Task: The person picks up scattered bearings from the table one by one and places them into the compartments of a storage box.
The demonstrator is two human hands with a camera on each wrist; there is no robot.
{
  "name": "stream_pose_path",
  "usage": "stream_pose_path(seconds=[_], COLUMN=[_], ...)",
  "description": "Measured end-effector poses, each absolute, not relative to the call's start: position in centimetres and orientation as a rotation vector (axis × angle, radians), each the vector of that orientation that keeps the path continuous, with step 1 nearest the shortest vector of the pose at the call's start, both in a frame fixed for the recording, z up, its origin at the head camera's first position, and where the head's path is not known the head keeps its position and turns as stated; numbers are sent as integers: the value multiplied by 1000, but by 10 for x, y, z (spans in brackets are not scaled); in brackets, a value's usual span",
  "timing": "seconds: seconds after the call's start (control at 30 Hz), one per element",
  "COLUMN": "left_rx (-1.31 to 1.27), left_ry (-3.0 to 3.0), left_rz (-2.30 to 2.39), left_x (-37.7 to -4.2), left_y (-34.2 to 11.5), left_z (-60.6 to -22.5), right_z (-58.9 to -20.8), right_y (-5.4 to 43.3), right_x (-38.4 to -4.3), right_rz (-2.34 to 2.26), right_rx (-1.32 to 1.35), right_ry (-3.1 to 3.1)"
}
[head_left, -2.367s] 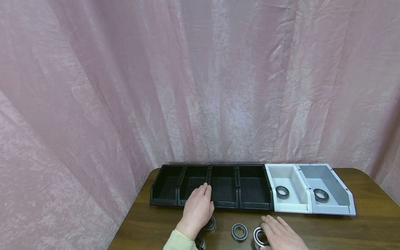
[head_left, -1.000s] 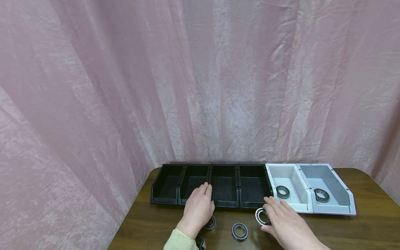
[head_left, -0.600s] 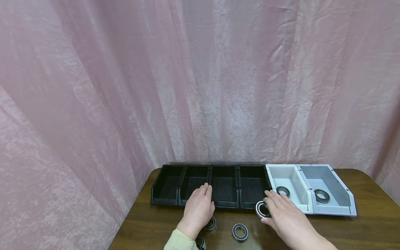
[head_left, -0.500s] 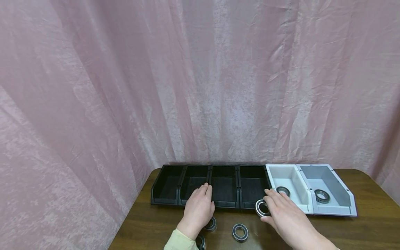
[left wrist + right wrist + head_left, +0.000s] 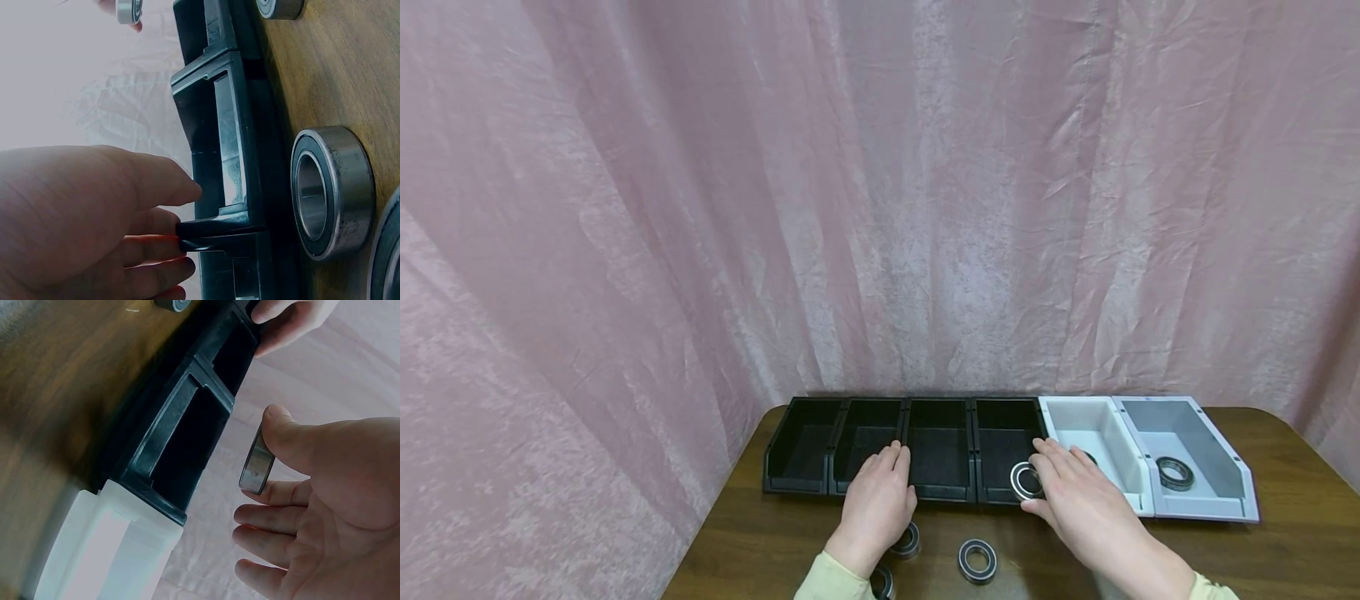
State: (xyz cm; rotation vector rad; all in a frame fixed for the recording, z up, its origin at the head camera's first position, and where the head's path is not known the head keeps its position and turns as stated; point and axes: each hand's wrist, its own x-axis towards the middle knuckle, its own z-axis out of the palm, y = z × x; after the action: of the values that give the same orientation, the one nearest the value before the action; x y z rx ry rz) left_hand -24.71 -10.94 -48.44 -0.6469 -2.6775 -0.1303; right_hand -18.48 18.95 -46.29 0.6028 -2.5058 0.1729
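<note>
Right wrist view: thumb and index finger of the right hand (image 5: 340,506) pinched a bearing (image 5: 257,464), other fingers apart. In the head view it was held up before the rightmost black bin (image 5: 1000,442). The left hand (image 5: 876,504) had its fingers close together, nearly straight, at a divider (image 5: 904,421) between black bins; contact unclear. Three loose bearings (image 5: 962,562) lay on the table (image 5: 1300,517), one in the pale grey bin (image 5: 1157,417), another mostly hidden in the white bin (image 5: 1078,415).
</note>
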Motion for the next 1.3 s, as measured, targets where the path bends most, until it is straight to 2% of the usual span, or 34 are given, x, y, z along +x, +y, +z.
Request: stream_pose_path(seconds=[1.3], left_rx=[-659], left_ry=[-2664], left_rz=[-120], left_x=[-248], left_y=[-110], left_z=[-486], right_z=[-458], right_y=[183], right_x=[-226], right_rz=[228], right_rx=[508], right_ry=[-2582])
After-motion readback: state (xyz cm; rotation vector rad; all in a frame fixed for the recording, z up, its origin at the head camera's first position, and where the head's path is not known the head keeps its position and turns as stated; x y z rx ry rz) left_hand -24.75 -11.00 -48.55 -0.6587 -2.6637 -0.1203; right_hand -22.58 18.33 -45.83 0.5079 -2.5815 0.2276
